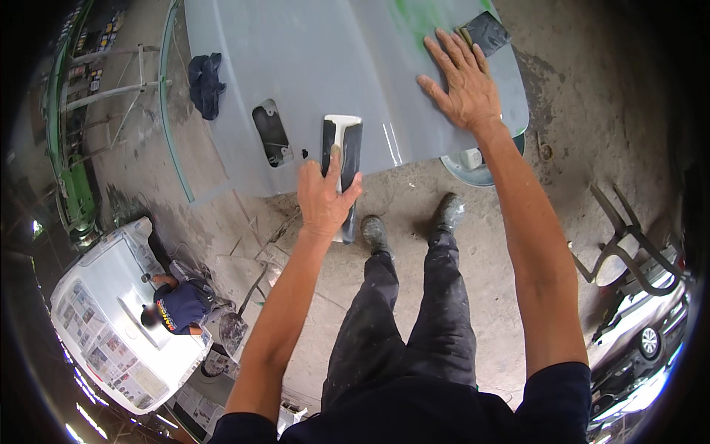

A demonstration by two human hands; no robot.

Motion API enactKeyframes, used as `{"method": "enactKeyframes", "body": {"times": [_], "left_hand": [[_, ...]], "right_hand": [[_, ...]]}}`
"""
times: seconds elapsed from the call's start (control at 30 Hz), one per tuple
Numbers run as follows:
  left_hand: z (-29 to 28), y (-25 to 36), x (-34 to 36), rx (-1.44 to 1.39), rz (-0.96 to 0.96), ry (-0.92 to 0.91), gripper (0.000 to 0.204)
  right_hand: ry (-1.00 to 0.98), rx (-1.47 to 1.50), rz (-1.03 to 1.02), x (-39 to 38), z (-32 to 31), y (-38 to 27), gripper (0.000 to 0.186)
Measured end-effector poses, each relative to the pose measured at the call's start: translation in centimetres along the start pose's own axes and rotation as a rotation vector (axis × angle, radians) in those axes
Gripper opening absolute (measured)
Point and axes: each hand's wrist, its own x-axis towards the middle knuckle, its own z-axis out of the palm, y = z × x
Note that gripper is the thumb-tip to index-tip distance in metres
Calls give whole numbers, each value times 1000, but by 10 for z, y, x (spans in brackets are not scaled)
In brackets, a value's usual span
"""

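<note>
A large grey-coated vehicle panel (296, 66) with green patches spreads out in front of me. My left hand (325, 194) is wrapped round a long sanding block (341, 129) with a white handle and dark sides. The block overlaps the panel's near edge, close to an oblong cutout (272, 133). Over on the right side of the panel, my right hand (467, 90) lies flat with its fingers spread. Just past its fingertips is a dark square sheet (488, 34) that looks like sandpaper, with a small brownish piece at its edge.
A dark cloth (205, 85) rests on the panel's left edge. Beneath its near right corner stands a round basin (473, 176). A metal-tube frame (621, 248) is at right. At lower left, another person (181, 305) works at a white vehicle (111, 333) partly masked with newspaper.
</note>
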Motion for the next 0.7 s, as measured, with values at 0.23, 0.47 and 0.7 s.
{"method": "enactKeyframes", "body": {"times": [0.23,0.47,0.7], "left_hand": [[31,-89,191,63,-62,196,65],[2,-17,46,-26,-35,119,73],[26,-90,161,18,-66,66,65]], "right_hand": [[73,71,-14,-4,6,1,72],[46,123,-8,3,-5,2,73],[25,137,-10,1,-5,1,72]]}}
